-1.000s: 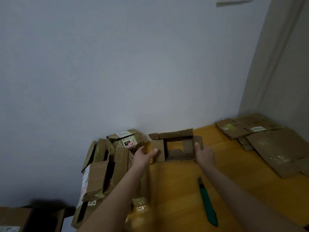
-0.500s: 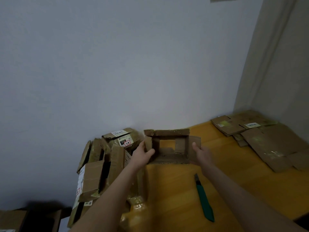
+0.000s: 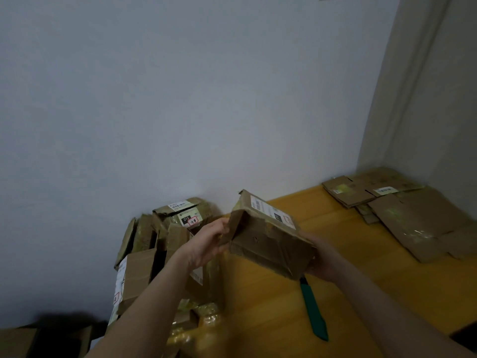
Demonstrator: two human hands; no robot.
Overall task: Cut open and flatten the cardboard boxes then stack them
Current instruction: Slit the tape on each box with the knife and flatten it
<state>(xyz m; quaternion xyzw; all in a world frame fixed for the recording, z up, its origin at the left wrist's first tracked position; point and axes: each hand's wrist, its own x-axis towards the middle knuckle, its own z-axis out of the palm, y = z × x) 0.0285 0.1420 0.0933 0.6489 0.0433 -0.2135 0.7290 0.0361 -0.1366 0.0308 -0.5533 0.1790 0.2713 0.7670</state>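
A small brown cardboard box (image 3: 268, 239) with a white shipping label on its upper side is held tilted above the yellow wooden floor. My left hand (image 3: 206, 241) grips its left flap. My right hand (image 3: 322, 259) holds the box's right end from below, mostly hidden behind it. A green-handled utility knife (image 3: 313, 310) lies on the floor just under my right forearm. Flattened cardboard sheets (image 3: 402, 210) lie stacked at the right by the wall corner.
A heap of unflattened boxes (image 3: 154, 241) with labels leans against the white wall at the left. More cardboard (image 3: 15, 342) sits at the bottom left edge. Bare yellow floor (image 3: 258, 306) lies between the heap and the flat stack.
The box stood open on the floor with both hands at its sides. Now it is lifted and turned, its labelled side facing up, tilted toward me.
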